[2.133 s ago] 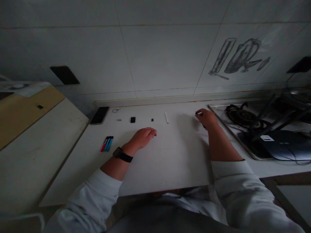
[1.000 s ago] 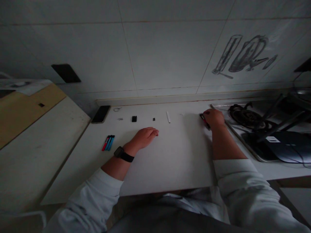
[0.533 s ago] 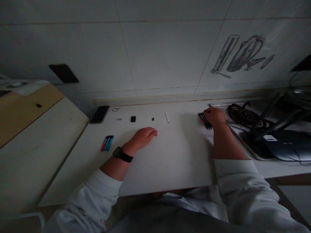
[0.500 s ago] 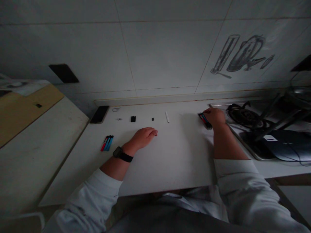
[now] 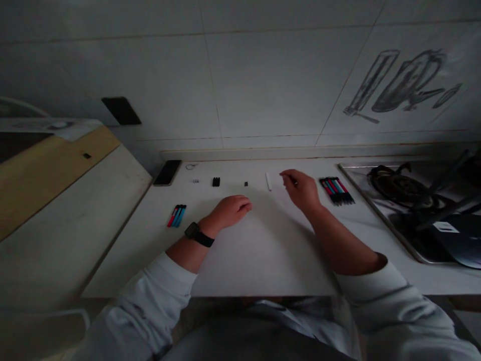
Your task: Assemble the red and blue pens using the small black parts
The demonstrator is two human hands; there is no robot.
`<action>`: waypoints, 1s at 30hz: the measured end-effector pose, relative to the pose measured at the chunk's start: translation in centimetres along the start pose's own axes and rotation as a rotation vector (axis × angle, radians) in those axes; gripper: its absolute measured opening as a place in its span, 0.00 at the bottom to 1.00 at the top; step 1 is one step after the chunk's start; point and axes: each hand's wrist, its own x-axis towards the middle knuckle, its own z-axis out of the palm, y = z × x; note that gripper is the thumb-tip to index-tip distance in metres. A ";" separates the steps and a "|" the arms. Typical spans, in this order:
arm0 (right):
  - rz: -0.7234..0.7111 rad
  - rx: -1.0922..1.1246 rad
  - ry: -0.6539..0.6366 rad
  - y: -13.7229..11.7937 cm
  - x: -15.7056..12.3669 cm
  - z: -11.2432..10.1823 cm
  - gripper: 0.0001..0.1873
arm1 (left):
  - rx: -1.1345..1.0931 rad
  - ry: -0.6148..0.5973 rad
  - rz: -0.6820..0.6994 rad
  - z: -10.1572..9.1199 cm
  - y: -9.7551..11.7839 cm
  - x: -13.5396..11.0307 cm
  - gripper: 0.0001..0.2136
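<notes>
My left hand (image 5: 232, 209), with a black watch on its wrist, rests on the white table with its fingers curled in; nothing shows in them. Held above the table, my right hand (image 5: 301, 191) has its fingers drawn together; a small dark spot shows by them, and I cannot make out what they hold. Left of its fingertips lies a thin white stick (image 5: 268, 181). Right of this hand is a row of red, blue and white pens (image 5: 336, 190) with black ends. A tiny black piece (image 5: 246, 184) and black caps (image 5: 216, 182) lie beyond my left hand.
Three red and blue pen-like pieces (image 5: 176, 215) lie at the left, with small springs (image 5: 195, 181), a ring (image 5: 191, 166) and a phone (image 5: 167, 173) behind. A stove (image 5: 394, 185) borders the table on the right; a tiled wall (image 5: 263, 90) rises behind.
My right hand has left the pens at the right and moved left, close to the white stick. My left hand stays resting on the table. The view has shifted slightly.
</notes>
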 end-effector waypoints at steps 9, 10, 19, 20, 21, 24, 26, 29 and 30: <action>-0.223 -0.042 -0.630 -2.9 -2.4 4.4 0.12 | 0.161 0.172 -0.164 -2.0 -1.5 -0.5 0.07; -0.224 -0.041 -0.636 -2.7 -2.3 4.4 0.12 | 0.182 0.192 -0.194 -2.4 -1.9 -0.7 0.06; -0.210 -0.065 -0.656 -2.9 -2.3 4.2 0.14 | 0.365 0.493 -0.598 -10.3 -4.0 -4.5 0.10; -0.210 -0.067 -0.659 -3.0 -2.3 4.2 0.14 | 0.387 0.448 -0.682 -11.0 -4.3 -5.2 0.10; -0.210 -0.067 -0.661 -3.1 -2.3 4.1 0.14 | 0.410 0.373 -0.764 -11.6 -4.6 -5.8 0.11; -0.208 -0.061 -0.660 -3.2 -2.2 4.1 0.14 | 0.442 0.098 -0.932 -12.3 -5.4 -7.3 0.10; -0.207 -0.054 -0.659 -3.1 -2.2 4.1 0.13 | 0.432 -0.033 -0.973 -12.4 -5.8 -7.8 0.09; -0.217 -0.041 -0.652 -3.0 -2.3 4.2 0.13 | 0.416 -0.124 -0.990 -12.5 -6.2 -8.0 0.11; -0.221 -0.037 -0.645 -2.9 -2.3 4.2 0.13 | 0.415 -0.136 -0.988 -12.5 -6.3 -8.1 0.11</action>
